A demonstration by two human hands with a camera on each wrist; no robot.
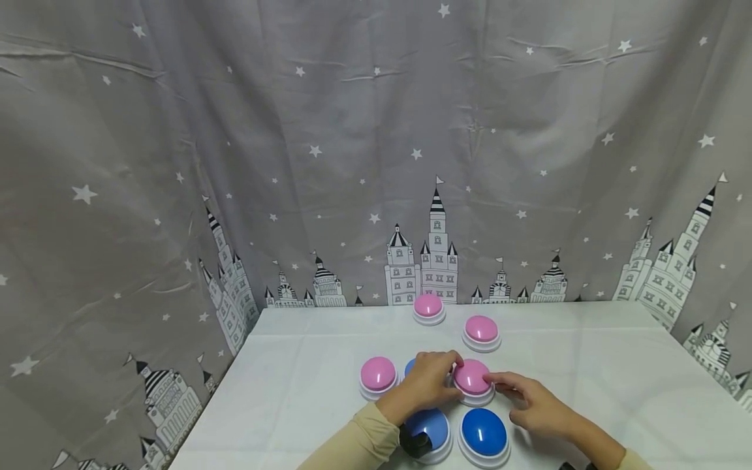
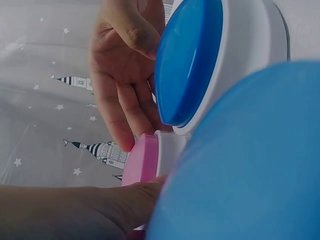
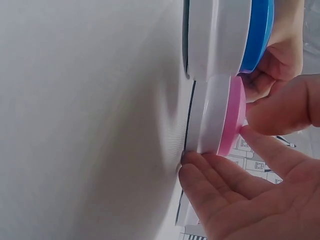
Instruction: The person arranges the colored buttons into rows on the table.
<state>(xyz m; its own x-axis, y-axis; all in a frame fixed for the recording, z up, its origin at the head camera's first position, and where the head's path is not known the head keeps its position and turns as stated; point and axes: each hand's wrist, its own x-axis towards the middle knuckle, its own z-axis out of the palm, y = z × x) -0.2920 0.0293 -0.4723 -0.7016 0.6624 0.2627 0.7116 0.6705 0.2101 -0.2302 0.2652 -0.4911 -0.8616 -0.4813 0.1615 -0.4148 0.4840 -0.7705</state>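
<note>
pink button (image 1: 472,376) sits between left hand (image 1: 427,380) and right hand (image 1: 537,406), touching both

A grey star-printed curtain (image 1: 352,117) hangs behind a white table (image 1: 294,372).

Backdrop: grey fabric curtain (image 1: 346,111) spans the rear and continues along both sides of the table; vertical folds and several horizontal creases noted. Print consists of scattered white five-pointed stars (image 1: 85,194) above white castles with black-striped spires (image 1: 437,261). Furniture: flat white table surface (image 1: 294,365), faintly creased, rear edge against the curtain. Light: diffuse; left-hand curtain darker; soft shadow on the table surface.
</note>
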